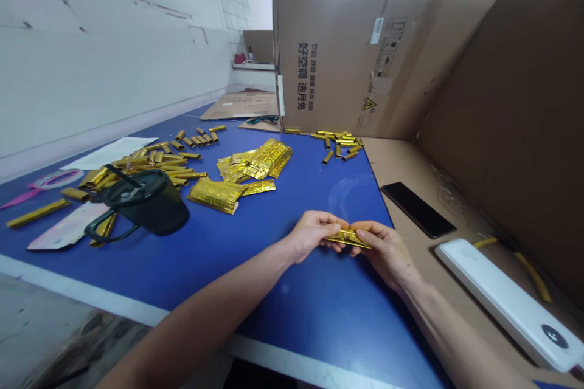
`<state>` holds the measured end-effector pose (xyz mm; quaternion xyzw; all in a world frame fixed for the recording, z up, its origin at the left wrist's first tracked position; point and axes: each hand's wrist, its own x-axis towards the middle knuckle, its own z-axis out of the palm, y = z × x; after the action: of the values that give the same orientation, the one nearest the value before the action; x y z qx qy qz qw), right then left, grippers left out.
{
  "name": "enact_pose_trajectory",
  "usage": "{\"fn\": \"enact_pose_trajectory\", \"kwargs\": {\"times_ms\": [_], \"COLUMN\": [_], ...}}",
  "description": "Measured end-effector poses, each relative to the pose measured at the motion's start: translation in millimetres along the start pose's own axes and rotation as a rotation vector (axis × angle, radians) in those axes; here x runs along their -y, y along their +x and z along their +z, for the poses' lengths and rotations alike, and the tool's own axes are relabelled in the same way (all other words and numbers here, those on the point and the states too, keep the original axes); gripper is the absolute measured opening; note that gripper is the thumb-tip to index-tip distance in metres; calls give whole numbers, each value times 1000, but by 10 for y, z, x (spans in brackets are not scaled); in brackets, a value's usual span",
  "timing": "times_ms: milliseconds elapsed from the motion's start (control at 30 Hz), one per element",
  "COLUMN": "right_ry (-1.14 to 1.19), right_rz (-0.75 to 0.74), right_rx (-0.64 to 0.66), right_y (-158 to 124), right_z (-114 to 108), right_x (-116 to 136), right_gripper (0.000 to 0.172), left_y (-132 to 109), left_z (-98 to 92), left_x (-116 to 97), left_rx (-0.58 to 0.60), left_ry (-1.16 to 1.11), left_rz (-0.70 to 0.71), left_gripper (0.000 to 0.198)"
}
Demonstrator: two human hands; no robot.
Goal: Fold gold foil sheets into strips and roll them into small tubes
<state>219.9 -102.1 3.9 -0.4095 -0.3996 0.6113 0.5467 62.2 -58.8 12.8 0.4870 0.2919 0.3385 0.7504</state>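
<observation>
Both of my hands meet over the blue table (283, 243) near its right side. My left hand (312, 234) and my right hand (385, 249) each pinch one end of a small gold foil piece (347, 237), held just above the surface. Flat gold foil sheets (255, 164) lie in a loose pile further back, with a thicker stack (215, 194) in front of it. Rolled gold tubes (159, 161) are scattered at the left, and another small group of tubes (340, 144) lies by the cardboard box.
A dark lidded cup (146, 200) stands at the left. A black phone (417, 209) and a white oblong device (506, 304) rest on cardboard to the right. A large cardboard box (347, 55) walls the back and right. White paper (109, 152) and tape (57, 179) lie far left.
</observation>
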Motion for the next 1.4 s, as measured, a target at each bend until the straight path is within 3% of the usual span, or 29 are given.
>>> {"fn": "enact_pose_trajectory", "kwargs": {"times_ms": [133, 467, 633, 767, 933, 1267, 1400], "right_ry": [-55, -224, -272, -412, -562, -364, -252], "right_rz": [-12, -67, -173, -255, -298, -197, -219], "right_rx": [-3, -40, 8, 80, 23, -101, -87], "right_y": [6, 6, -23, -21, -4, -9, 12], "right_z": [-18, -4, -19, -22, -20, -5, -15], "right_x": [-18, -28, 34, 69, 59, -47, -67], "right_gripper": [26, 28, 29, 20, 11, 16, 29], "left_y": [16, 29, 55, 67, 59, 9, 0], "left_z": [-9, -26, -52, -70, -57, 66, 83], "left_x": [25, 2, -8, -14, 10, 6, 9], "left_rx": [-15, -21, -103, -126, -98, -98, -92], "left_ry": [85, 184, 153, 94, 81, 185, 184], "left_rz": [26, -10, 19, 11, -19, 39, 38], "left_gripper": [30, 21, 20, 22, 21, 18, 20]}}
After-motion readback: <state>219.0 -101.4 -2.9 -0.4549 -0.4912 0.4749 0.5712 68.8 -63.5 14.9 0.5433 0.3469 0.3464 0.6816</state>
